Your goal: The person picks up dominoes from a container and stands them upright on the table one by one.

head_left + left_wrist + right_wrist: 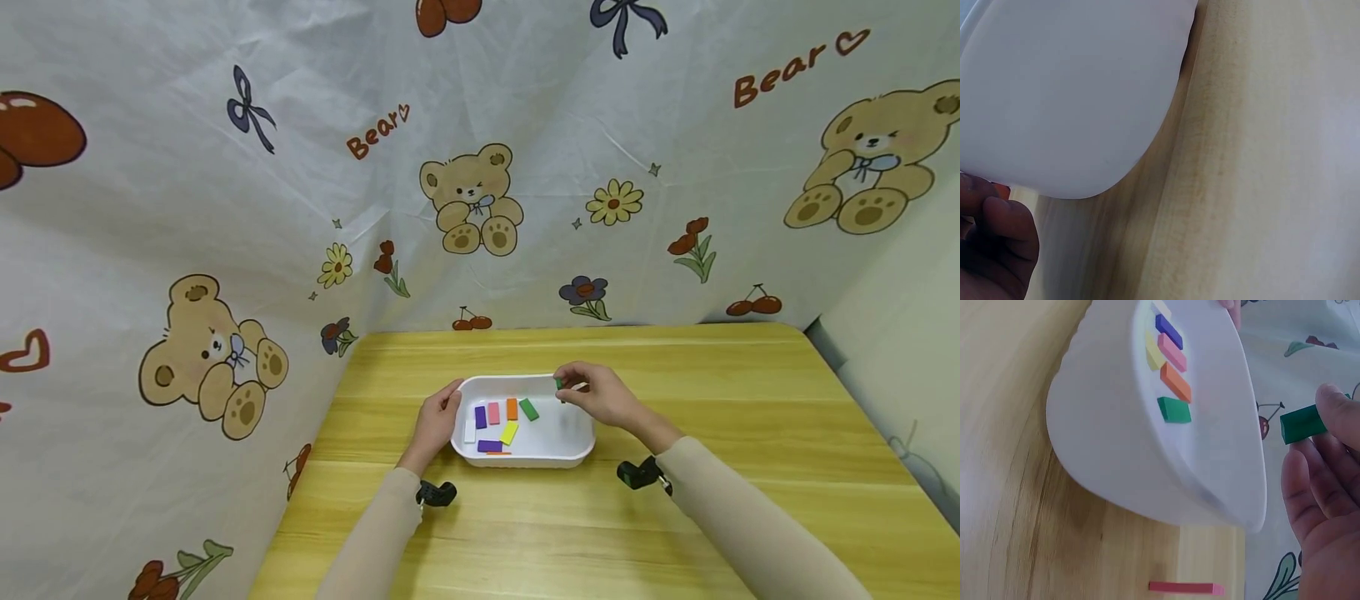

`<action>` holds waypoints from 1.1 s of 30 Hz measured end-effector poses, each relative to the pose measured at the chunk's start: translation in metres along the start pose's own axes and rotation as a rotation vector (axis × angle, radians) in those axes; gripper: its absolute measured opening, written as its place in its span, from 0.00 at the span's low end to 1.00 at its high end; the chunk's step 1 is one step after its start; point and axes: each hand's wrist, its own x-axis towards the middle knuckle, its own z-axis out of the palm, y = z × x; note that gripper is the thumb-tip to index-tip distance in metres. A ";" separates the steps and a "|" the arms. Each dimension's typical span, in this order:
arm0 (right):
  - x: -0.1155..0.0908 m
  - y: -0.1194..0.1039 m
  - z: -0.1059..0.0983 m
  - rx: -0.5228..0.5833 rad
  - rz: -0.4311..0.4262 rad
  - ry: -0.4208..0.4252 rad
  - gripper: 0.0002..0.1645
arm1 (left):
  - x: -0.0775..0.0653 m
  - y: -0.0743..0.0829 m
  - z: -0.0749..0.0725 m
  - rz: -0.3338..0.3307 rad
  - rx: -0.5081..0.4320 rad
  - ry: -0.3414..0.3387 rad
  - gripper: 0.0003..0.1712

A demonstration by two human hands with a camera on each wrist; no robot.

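My right hand point(600, 398) pinches a green block point(1300, 425), likely light, stiff, best held by long sides; left hand point(437, 421) grips white tray point(558, 439).

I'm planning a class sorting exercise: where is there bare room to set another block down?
The white tray is bare between the lying green block and its right end, near the right hand. The wooden tabletop is bare in front of the tray, between the sleeves. Coloured blocks crowd the tray's left half, beside the left hand.
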 end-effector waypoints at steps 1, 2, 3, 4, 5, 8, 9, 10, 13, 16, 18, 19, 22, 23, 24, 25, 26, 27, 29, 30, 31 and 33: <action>-0.001 0.001 -0.002 -0.001 0.003 0.007 0.14 | 0.000 0.000 0.000 -0.001 0.002 0.002 0.25; -0.001 0.001 -0.004 0.001 0.005 0.015 0.14 | 0.000 0.000 0.000 -0.001 0.003 0.003 0.25; -0.002 0.002 -0.006 0.000 0.007 0.022 0.14 | 0.000 0.000 0.000 -0.001 0.004 0.004 0.25; -0.003 0.003 -0.007 0.000 0.012 0.031 0.14 | 0.000 0.000 0.000 0.000 0.003 0.004 0.25; -0.004 0.003 -0.009 0.003 0.017 0.037 0.14 | 0.000 -0.001 0.000 0.001 0.004 0.004 0.25; -0.007 0.005 -0.015 0.026 0.042 0.045 0.15 | 0.000 0.000 -0.001 0.001 -0.001 0.004 0.25; -0.008 0.006 -0.017 0.036 0.051 0.045 0.15 | 0.001 0.000 -0.001 0.001 -0.002 0.005 0.25; -0.008 0.007 -0.019 0.047 0.056 0.045 0.15 | 0.001 0.000 -0.001 0.002 -0.004 0.005 0.25; -0.010 0.011 -0.025 0.065 0.056 0.055 0.16 | 0.001 0.001 -0.001 0.004 -0.009 0.012 0.25; -0.011 0.016 -0.028 0.025 0.031 0.090 0.14 | 0.002 0.002 -0.001 0.009 -0.007 0.017 0.25; -0.012 0.019 -0.030 0.004 0.026 0.108 0.14 | 0.001 0.002 -0.001 0.006 -0.007 0.019 0.24; -0.013 0.021 -0.030 -0.005 0.024 0.116 0.14 | 0.001 0.002 -0.001 0.005 -0.006 0.018 0.24; -0.015 0.026 -0.032 0.000 0.026 0.121 0.14 | 0.000 0.002 -0.001 0.000 -0.006 0.013 0.25; -0.016 0.027 -0.033 0.002 0.031 0.123 0.14 | 0.000 0.002 -0.001 -0.002 -0.006 0.012 0.25; -0.017 0.029 -0.034 0.000 0.032 0.120 0.14 | 0.000 0.002 -0.001 -0.005 -0.006 0.011 0.25; -0.017 0.030 -0.035 0.000 0.035 0.120 0.14 | 0.000 0.001 0.000 -0.005 -0.006 0.009 0.25; -0.018 0.032 -0.036 -0.003 0.038 0.120 0.14 | 0.000 0.001 0.000 -0.006 -0.006 0.009 0.25; -0.019 0.033 -0.038 -0.004 0.044 0.122 0.14 | -0.001 0.002 0.000 -0.007 -0.006 0.009 0.25; -0.020 0.036 -0.041 -0.013 0.047 0.125 0.15 | -0.001 0.002 0.000 -0.005 -0.004 0.008 0.25; -0.021 0.037 -0.042 -0.019 0.048 0.126 0.15 | -0.001 0.002 0.000 -0.005 -0.003 0.009 0.25; -0.022 0.038 -0.043 -0.024 0.050 0.129 0.15 | -0.001 0.002 0.000 -0.006 -0.002 0.010 0.24; -0.023 0.041 -0.045 -0.034 0.054 0.133 0.15 | -0.002 0.002 0.000 -0.010 -0.001 0.010 0.25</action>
